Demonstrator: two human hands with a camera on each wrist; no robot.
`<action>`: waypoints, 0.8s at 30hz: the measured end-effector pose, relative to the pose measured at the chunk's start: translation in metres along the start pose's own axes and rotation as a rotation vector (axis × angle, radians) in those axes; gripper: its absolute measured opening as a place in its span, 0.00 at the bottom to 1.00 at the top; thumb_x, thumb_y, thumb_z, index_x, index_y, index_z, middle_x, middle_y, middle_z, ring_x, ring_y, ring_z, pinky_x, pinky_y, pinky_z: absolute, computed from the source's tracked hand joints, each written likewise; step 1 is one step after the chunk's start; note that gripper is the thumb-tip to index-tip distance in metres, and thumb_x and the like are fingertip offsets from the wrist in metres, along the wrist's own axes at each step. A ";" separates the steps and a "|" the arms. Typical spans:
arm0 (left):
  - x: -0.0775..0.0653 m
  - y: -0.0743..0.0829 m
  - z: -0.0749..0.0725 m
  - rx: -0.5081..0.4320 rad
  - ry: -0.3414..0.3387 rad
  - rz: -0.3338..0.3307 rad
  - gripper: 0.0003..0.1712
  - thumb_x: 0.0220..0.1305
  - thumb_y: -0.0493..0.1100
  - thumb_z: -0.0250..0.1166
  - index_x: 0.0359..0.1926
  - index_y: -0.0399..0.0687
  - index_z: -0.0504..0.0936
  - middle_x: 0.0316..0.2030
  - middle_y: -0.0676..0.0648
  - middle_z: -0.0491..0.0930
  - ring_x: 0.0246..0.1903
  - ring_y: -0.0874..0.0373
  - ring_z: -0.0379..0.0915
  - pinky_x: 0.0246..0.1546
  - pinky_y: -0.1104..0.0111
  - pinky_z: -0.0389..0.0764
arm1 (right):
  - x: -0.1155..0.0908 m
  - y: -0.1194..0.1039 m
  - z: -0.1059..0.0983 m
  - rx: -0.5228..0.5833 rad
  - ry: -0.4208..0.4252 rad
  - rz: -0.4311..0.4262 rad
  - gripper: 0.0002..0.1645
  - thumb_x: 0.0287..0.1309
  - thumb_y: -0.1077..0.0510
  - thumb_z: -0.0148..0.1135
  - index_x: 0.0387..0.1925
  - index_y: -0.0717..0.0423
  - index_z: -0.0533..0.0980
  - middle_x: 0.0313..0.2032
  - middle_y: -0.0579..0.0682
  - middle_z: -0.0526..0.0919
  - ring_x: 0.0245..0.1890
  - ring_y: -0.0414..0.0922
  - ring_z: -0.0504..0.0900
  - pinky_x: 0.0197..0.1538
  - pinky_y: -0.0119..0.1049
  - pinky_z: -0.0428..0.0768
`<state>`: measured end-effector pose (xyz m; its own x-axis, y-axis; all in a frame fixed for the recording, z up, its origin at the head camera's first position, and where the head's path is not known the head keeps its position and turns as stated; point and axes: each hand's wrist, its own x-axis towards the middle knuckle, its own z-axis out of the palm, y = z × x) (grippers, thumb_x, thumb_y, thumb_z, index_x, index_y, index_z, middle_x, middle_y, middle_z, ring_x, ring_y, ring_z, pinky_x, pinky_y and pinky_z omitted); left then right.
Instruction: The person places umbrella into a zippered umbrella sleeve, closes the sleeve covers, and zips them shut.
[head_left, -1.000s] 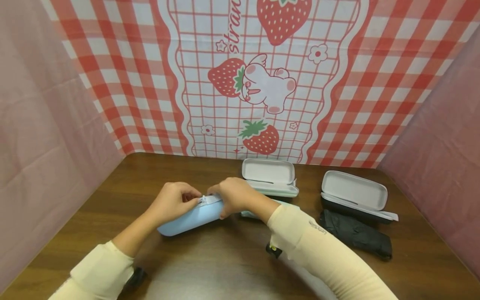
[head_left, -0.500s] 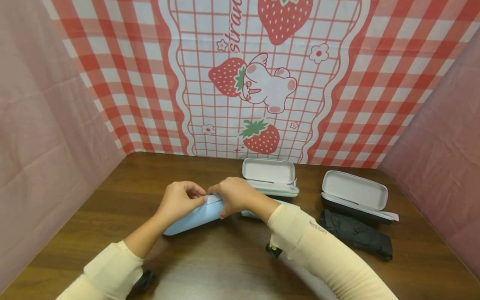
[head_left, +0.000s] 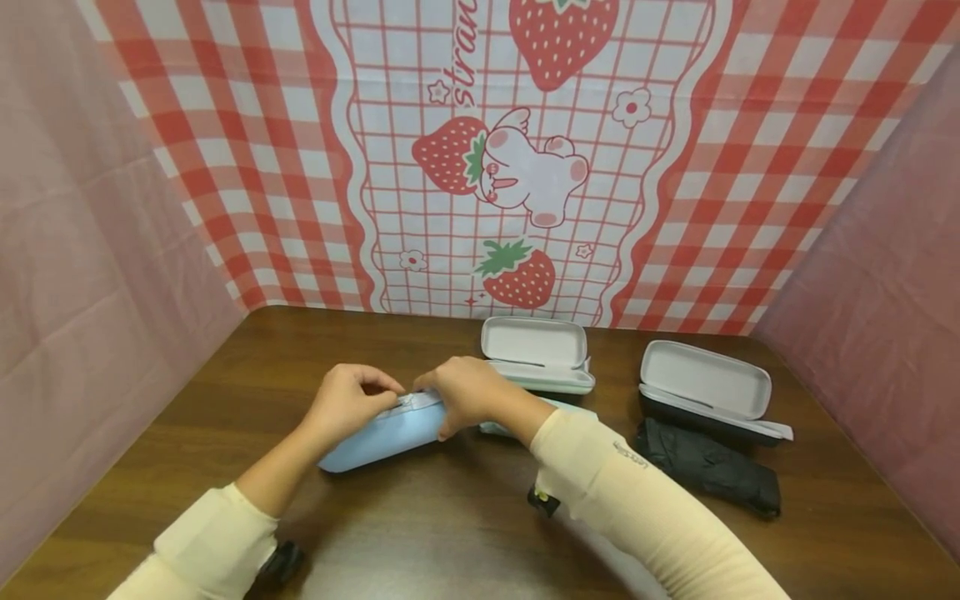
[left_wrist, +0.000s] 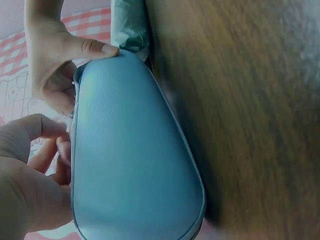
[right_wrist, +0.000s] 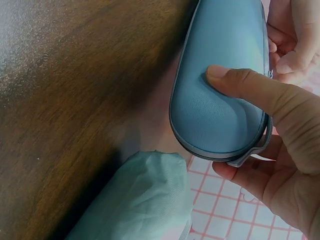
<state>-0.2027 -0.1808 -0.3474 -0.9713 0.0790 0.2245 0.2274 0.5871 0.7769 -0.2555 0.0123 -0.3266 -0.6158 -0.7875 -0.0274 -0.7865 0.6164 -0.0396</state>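
Note:
A light blue zip case (head_left: 386,437), long with rounded ends, is tilted on its side between the hands, close over the brown table. My right hand (head_left: 468,390) grips its right end, thumb (right_wrist: 217,71) on the smooth blue face and fingers curled behind the edge. Along the upper zipped edge my left hand (head_left: 348,404) has thumb and fingers bent together at the zipper pull (head_left: 407,401). A grey strap (right_wrist: 252,152) loops off the end beside the right hand. The left fingertips are partly hidden behind the case in the left wrist view.
Behind the right forearm lies a mint fabric bundle (right_wrist: 145,200); beyond it an open mint case (head_left: 536,358) with grey lining. At the right are an open black case (head_left: 708,392) and a black folded fabric bundle (head_left: 708,467). A checked strawberry cloth (head_left: 300,167) hangs at the back.
My left hand moved right along the zipped edge toward the right hand, then back left, uncovering the zipper pull. The right hand keeps its hold, and the case shifts only slightly.

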 end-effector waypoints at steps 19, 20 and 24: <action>0.000 0.003 0.013 0.025 0.020 0.062 0.08 0.51 0.33 0.67 0.33 0.43 0.89 0.25 0.52 0.83 0.26 0.60 0.75 0.26 0.71 0.75 | -0.002 -0.001 0.000 0.027 -0.011 0.021 0.43 0.35 0.44 0.82 0.58 0.46 0.79 0.46 0.43 0.85 0.42 0.42 0.82 0.43 0.38 0.80; 0.000 0.004 0.013 0.033 0.028 0.053 0.07 0.51 0.33 0.67 0.32 0.44 0.89 0.24 0.53 0.83 0.26 0.60 0.75 0.26 0.71 0.75 | -0.002 -0.001 0.001 0.025 -0.011 0.019 0.43 0.35 0.45 0.82 0.58 0.46 0.79 0.46 0.43 0.85 0.42 0.42 0.82 0.43 0.38 0.80; 0.000 0.005 0.009 0.066 0.030 0.021 0.03 0.50 0.36 0.69 0.28 0.46 0.89 0.23 0.54 0.83 0.26 0.61 0.75 0.27 0.69 0.75 | -0.002 0.000 0.002 0.017 -0.007 0.016 0.42 0.34 0.45 0.83 0.57 0.44 0.79 0.45 0.43 0.85 0.41 0.42 0.82 0.41 0.38 0.80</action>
<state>-0.2020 -0.1711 -0.3490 -0.9636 0.0680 0.2586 0.2414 0.6372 0.7319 -0.2545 0.0142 -0.3280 -0.6276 -0.7777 -0.0347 -0.7757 0.6285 -0.0563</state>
